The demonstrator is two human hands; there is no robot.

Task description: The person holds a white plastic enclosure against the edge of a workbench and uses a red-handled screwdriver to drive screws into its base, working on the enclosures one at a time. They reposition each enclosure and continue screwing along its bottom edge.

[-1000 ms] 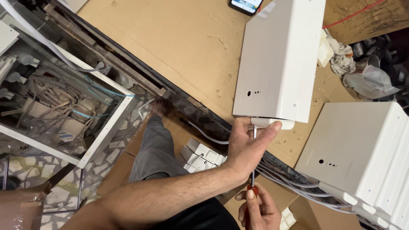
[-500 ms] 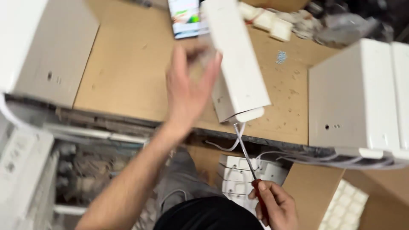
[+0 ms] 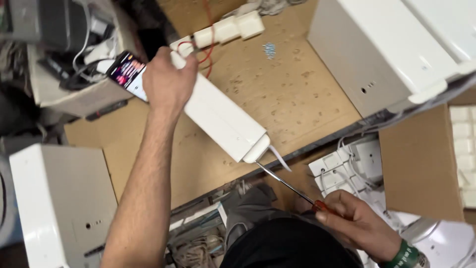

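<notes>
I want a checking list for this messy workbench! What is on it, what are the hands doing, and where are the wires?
Surface: brown board tabletop, pitted and scuffed.
Job's things: long white box lying slanted on the board; screwdriver with its tip at the box's near end.
Clutter: phone with a lit screen; small pile of blue bits; white plastic blocks.
Hands: left hand grips the box's far end; right hand holds the screwdriver's red handle.
Cables: red wire by the blocks; white wires below the table edge.
Surroundings: white metal cases right and lower left; cardboard.
</notes>
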